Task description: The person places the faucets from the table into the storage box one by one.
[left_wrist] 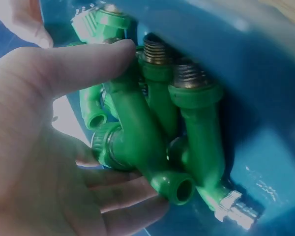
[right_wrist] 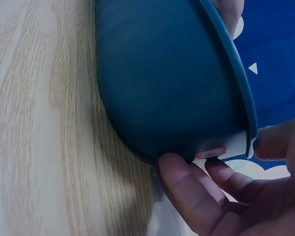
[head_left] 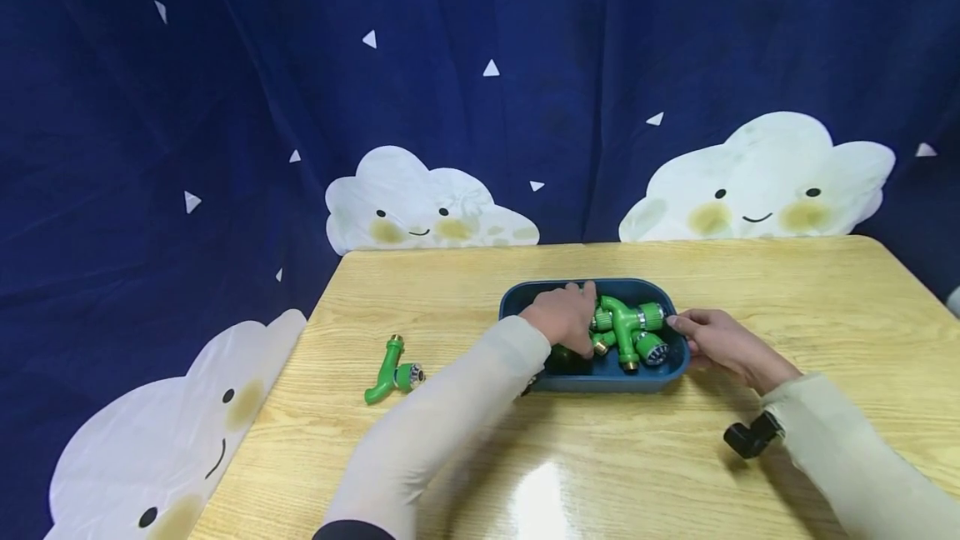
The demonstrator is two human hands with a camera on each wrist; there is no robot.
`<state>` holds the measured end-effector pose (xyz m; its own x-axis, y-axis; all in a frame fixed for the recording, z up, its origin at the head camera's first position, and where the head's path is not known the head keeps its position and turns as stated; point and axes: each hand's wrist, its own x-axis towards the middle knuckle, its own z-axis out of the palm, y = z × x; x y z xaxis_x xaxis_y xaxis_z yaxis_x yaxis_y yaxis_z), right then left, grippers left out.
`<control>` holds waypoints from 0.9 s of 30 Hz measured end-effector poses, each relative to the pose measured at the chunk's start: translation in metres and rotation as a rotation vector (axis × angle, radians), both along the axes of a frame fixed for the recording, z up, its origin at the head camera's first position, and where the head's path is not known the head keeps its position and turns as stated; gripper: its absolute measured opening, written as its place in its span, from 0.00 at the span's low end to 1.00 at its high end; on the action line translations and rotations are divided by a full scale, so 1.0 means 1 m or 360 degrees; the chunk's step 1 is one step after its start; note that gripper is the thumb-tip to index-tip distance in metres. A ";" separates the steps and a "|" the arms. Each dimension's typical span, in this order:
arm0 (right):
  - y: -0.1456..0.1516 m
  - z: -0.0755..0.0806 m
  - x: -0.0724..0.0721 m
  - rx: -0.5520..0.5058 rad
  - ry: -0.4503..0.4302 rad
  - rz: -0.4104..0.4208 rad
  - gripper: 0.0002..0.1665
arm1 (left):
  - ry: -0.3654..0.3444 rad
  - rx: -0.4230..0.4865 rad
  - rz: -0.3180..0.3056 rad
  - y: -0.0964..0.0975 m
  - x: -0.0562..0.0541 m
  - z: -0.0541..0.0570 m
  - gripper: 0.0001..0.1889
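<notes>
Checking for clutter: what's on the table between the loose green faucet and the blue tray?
Bare wood only. The head view shows the loose green faucet left of the blue tray, with nothing lying on that strip of table; the left forearm's sleeve passes nearer the camera.

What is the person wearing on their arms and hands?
Both arms are covered by long, snug, cream-coloured sleeves. The left hand and right hand are bare, with no gloves. A small black camera sits at the right wrist.

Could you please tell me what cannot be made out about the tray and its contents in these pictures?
- Number of green faucets: head view too small, left hand covers some.
- Blue tray interior: right wrist view shows only its outer wall.
- Label under the rim: blurred, partly behind the right hand's fingers.
</notes>
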<state>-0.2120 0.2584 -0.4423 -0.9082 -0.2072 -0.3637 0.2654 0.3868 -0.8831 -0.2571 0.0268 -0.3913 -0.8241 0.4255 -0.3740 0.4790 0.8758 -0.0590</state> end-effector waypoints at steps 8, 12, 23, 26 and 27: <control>-0.001 0.000 0.000 -0.0019 0.0025 0.0017 0.30 | 0.0043 0.0024 -0.0025 -0.001 -0.002 -0.004 0.58; -0.002 0.000 0.000 -0.0005 0.0024 0.0017 0.31 | 0.0085 0.0022 -0.0006 0.000 -0.001 -0.007 0.57; 0.001 -0.001 -0.001 0.0007 0.0013 -0.0001 0.32 | 0.0042 0.0000 0.0042 0.000 0.001 -0.002 0.59; 0.001 -0.001 0.000 0.0021 0.0019 -0.0004 0.32 | 0.0047 -0.0008 0.0027 -0.004 0.001 -0.001 0.60; 0.001 -0.001 0.000 0.0028 0.0021 -0.0004 0.32 | 0.0051 -0.0013 0.0017 -0.005 0.001 0.000 0.59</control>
